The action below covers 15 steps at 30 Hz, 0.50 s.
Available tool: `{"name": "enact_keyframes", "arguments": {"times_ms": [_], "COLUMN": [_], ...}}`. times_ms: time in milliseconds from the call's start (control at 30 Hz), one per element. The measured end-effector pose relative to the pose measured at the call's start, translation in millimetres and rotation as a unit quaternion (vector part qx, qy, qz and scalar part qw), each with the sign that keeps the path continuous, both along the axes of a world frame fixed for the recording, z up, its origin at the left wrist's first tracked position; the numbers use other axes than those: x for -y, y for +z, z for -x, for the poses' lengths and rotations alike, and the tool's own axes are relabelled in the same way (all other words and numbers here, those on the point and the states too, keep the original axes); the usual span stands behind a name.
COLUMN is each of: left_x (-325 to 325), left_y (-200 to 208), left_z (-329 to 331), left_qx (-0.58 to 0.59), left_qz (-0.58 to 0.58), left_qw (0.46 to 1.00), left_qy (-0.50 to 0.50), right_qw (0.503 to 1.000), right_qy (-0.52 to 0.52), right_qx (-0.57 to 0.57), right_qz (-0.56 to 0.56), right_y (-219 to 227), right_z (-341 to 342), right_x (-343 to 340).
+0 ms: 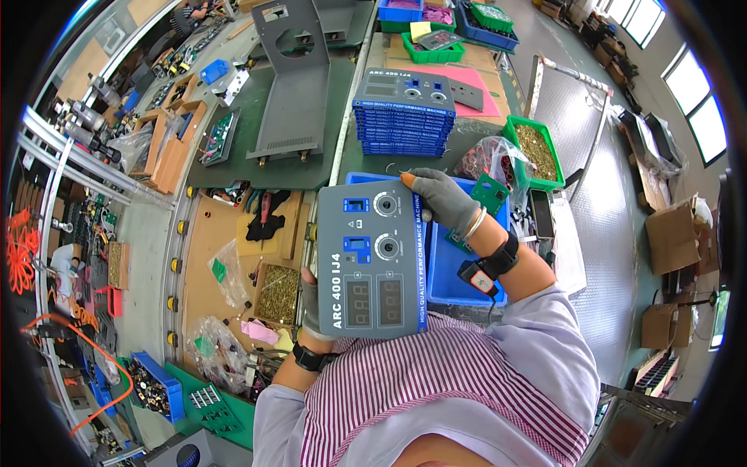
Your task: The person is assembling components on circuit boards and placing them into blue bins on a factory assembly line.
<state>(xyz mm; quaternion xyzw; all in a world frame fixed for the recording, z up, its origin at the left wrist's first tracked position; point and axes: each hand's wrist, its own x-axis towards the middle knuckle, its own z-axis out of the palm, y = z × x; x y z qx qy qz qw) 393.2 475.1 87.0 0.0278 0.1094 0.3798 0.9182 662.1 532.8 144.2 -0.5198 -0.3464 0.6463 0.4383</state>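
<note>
A grey control panel (369,222) with a blue edge, two round dials, two blue switches and two dark display windows is held up in front of my chest, turned on its side. My left hand (310,310), in a grey glove, is closed on its lower left edge; most of those fingers are behind the panel. At the upper right edge my right hand (445,201) grips it, gloved in grey with an orange fingertip. Below my right forearm lies a blue tray (459,299) with green circuit boards (489,193) in it. Beyond stands a stack of similar panels (405,128).
A grey metal housing (288,113) stands on the green mat at the back left. To the right are a green bin (537,152) of small brass-coloured parts and a bag of red rings (490,159). A parts box (278,294) and pliers (253,201) lie left of the panel.
</note>
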Motion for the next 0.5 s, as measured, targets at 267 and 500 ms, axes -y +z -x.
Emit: {"name": "enact_keyframes", "arguments": {"times_ms": [267,500], "left_x": [-3,-4], "left_y": [2,6], "left_z": [-4,-6], "left_qx": [-0.116,-0.153], "left_qz": [-0.060,-0.075], "left_qw": [0.991,0.982], "left_qy": [-0.039,-0.083], "right_qw": [0.990,0.995], "right_qy": [-0.004,-0.054], "right_qx": [0.105,-0.041], "right_qz": [-0.092,-0.076], "right_y": [-14,3], "right_z": [0,22], "right_x": [14,27]}}
